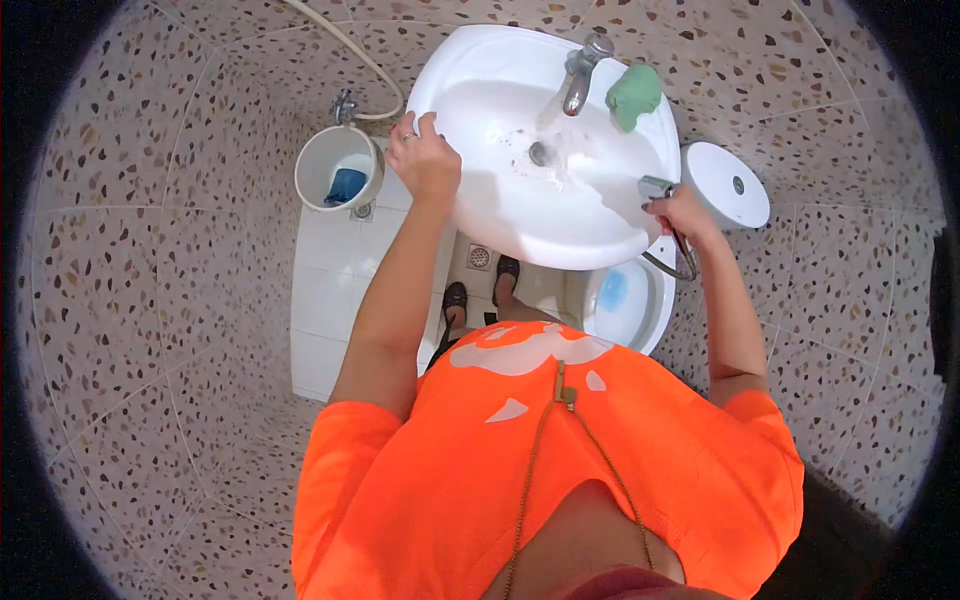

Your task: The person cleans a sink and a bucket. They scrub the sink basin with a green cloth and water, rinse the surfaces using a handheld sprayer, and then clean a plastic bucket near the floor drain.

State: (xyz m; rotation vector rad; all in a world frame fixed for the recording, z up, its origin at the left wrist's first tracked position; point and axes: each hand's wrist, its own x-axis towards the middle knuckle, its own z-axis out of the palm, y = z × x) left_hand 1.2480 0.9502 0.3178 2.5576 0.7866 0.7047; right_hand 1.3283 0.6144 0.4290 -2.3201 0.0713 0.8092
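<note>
My right hand point(681, 214) grips a handheld bidet sprayer point(658, 184) over the right side of a white washbasin point(495, 214). The sprayer's hose point(667, 270) hangs below that hand. On the basin's left rim rests my left hand point(426, 159), fingers apart and holding nothing. Dark specks lie around the drain hole point(540, 154), and the bowl looks wet there. A chrome tap point(581, 79) stands at the back of the basin. To its right a crumpled green cloth point(634, 94) lies on the ledge.
A white bucket point(303, 174) with a blue item point(346, 185) inside stands at left, below a wall tap point(343, 106) with a pale hose point(367, 60). At right are the toilet bowl point(637, 319) and its cistern lid point(720, 180). A floor drain point(479, 256) sits near my feet.
</note>
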